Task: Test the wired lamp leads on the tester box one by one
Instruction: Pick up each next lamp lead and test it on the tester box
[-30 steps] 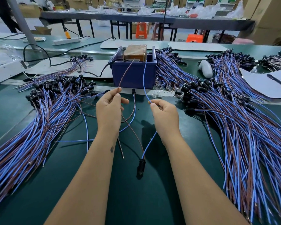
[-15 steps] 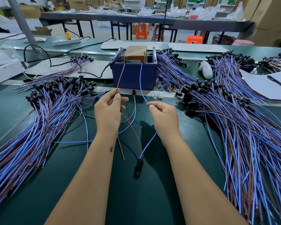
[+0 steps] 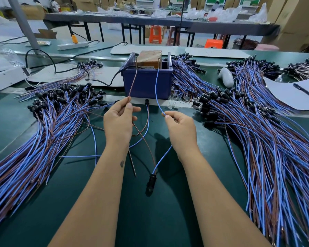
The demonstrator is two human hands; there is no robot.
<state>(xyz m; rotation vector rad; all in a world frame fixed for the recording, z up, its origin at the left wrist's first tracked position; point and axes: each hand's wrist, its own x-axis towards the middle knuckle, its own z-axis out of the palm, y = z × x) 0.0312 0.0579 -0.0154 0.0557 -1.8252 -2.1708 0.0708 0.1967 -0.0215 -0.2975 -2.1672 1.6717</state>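
We hold one lamp lead up to the tester box, which sits at the far middle of the counter. Our left hand pinches the brown wire. Our right hand pinches the blue wire. A moment ago both wire tips were a bit off to the side; now they have swung up and each tip meets the top of the box. The black lamp lies near us on the counter. We think this lead is being tested right now. Big piles of leads wait on the right and the left.
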